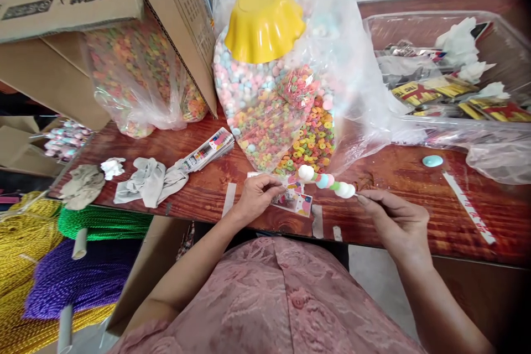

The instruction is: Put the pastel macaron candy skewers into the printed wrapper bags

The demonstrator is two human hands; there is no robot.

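My right hand (400, 224) pinches the end of a thin stick, on which white, pink and blue marshmallows and green gummy rings are threaded, making a candy skewer (324, 181). The skewer is held over the table, slanting up to the left. My left hand (259, 197) has its fingers closed at the edge of a printed clear packet (299, 203) lying at the table's front. Just beyond both hands, a clear bag holds pastel marshmallows (257, 86) and coloured gummy rings (313, 144). A yellow scalloped bowl (265, 22) sits upside down on it.
A cardboard box (178, 22) with a bag of gummy rings (136, 77) stands at left. Stacked printed packets (209, 149) and grey gloves (151, 181) lie nearby. A clear tray (431, 15), a blue marshmallow (432, 161) and a paper strip (468, 207) are at right.
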